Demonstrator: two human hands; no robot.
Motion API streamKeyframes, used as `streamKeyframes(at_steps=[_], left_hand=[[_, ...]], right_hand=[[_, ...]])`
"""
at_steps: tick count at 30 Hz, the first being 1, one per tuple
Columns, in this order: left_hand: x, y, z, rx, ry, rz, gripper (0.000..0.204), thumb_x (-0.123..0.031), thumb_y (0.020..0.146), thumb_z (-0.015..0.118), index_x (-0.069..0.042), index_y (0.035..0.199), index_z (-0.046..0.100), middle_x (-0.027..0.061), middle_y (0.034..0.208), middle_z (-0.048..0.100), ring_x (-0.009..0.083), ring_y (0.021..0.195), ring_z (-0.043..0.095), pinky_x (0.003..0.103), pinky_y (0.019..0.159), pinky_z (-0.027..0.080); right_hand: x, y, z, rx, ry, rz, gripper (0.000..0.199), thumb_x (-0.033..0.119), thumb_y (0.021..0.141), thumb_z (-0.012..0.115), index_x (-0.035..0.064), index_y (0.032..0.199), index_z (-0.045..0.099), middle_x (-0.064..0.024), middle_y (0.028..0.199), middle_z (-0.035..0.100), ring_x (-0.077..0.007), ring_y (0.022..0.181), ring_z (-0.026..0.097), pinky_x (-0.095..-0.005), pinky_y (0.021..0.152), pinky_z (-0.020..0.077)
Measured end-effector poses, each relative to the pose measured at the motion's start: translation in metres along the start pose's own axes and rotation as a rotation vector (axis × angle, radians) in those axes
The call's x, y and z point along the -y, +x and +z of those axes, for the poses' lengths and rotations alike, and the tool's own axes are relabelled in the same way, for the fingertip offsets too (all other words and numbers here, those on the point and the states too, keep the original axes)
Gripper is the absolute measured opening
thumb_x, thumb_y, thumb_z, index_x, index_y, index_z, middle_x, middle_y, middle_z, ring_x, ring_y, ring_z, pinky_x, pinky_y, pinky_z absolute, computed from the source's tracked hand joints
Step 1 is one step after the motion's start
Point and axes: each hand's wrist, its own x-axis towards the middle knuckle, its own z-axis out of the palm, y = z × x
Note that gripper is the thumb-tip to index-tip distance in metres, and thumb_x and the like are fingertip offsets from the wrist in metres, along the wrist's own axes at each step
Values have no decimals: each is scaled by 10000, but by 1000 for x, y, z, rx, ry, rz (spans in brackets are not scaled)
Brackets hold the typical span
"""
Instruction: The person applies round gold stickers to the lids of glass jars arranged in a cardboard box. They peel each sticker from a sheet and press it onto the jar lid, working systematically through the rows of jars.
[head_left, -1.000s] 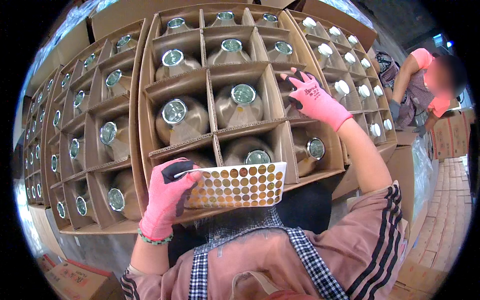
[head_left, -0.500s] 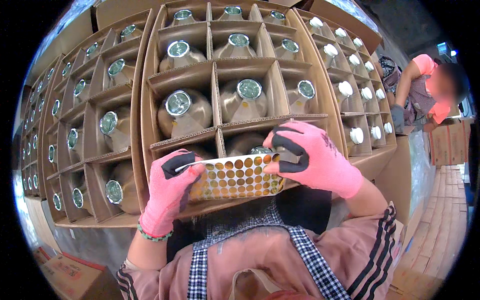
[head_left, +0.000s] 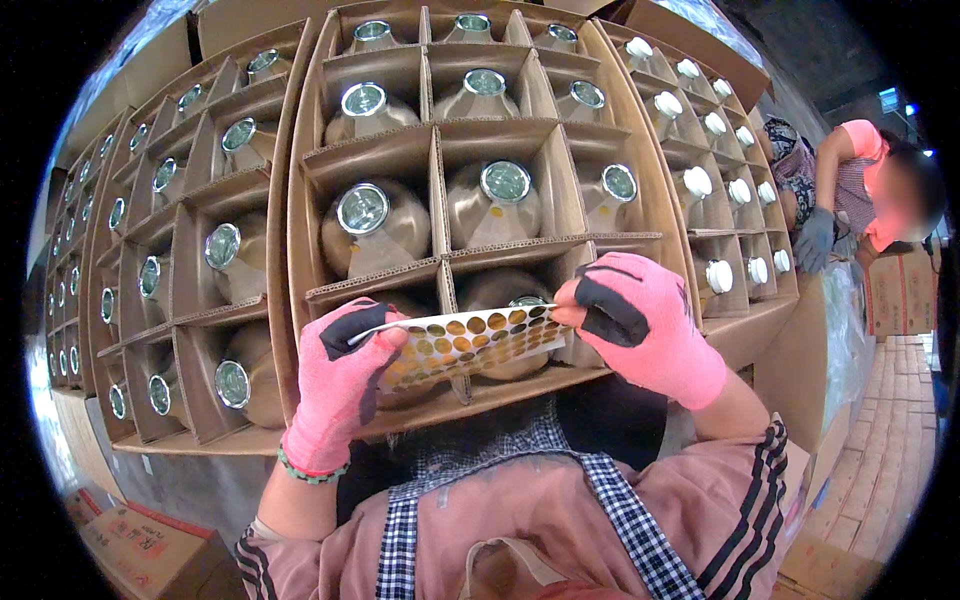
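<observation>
A white sheet of round gold stickers (head_left: 462,348) is stretched between my hands, above the near edge of a divided cardboard box (head_left: 460,268). My left hand (head_left: 340,365), in a pink glove with dark fingertip patches, is closed on the sheet's left end. At the sheet's upper right corner my right hand (head_left: 640,325), gloved alike, pinches with thumb and forefinger; whether a loose sticker is between them cannot be made out. Under the sheet, a glass bottle (head_left: 500,290) is partly hidden. Behind it stands another clear bottle (head_left: 490,205), with a gold dot below its neck.
More divided boxes of open-necked bottles (head_left: 222,245) stand on the left. At the right is a box of bottles with white caps (head_left: 697,181). A co-worker's gloved hand (head_left: 815,240) is beyond it. A closed carton (head_left: 150,550) lies at lower left.
The sheet has tipped, so its sticker face shows narrower. My right hand has shifted slightly right and down, while my left hand keeps its hold. The co-worker's hand has moved a little.
</observation>
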Motion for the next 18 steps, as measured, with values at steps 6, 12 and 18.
streamKeyframes(at_steps=[6, 12, 18], left_hand=[[3, 3, -5, -16, -45, -26, 163, -107, 690, 673, -8, 790, 592, -18, 664, 537, 39, 574, 454, 169, 503, 342], [2, 6, -6, -21, 22, -65, 174, -116, 678, 673, -3, 787, 595, -21, 664, 533, 43, 588, 456, 175, 518, 352], [1, 7, -6, -84, 19, -87, 160, -113, 685, 664, -2, 775, 592, -23, 654, 531, 45, 592, 458, 181, 523, 360]], right_hand=[[4, 3, -5, 8, -76, -201, 236, 11, 533, 659, 48, 750, 573, -95, 748, 561, -273, 720, 555, -361, 678, 457], [-10, 3, 1, -9, -113, -385, 386, 2, 482, 677, 29, 843, 544, -139, 852, 531, -318, 722, 543, -394, 653, 465], [-33, 34, -15, -134, 489, 59, 176, 15, 661, 616, 29, 828, 563, -83, 950, 583, -176, 860, 558, -297, 791, 422]])
